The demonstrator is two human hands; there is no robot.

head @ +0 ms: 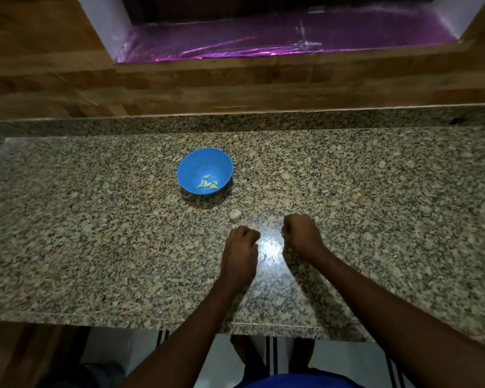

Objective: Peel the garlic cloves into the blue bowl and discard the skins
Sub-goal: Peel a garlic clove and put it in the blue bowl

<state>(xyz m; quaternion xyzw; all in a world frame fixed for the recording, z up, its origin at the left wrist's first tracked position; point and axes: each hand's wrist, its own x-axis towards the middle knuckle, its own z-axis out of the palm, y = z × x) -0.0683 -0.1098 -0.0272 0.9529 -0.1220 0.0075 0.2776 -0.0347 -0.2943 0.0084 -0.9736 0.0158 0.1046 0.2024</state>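
The blue bowl (196, 163) stands on the granite counter (95, 219), left of centre, with several peeled garlic cloves (207, 182) inside. One small pale garlic piece (235, 215) lies on the counter just in front of the bowl. My left hand (241, 247) rests knuckles-up just below that piece, fingers curled under. My right hand (301, 233) sits a short gap to its right, also curled into a loose fist. Nothing shows in either hand; the palms are hidden. A thin scrap of skin (263, 259) lies between the wrists.
A bright light glare sits on the counter between my hands. Wood panelling (67, 88) rises behind the counter, with a recess lined in purple foil (263, 43) above it. The counter's front edge (151, 320) runs just below my forearms.
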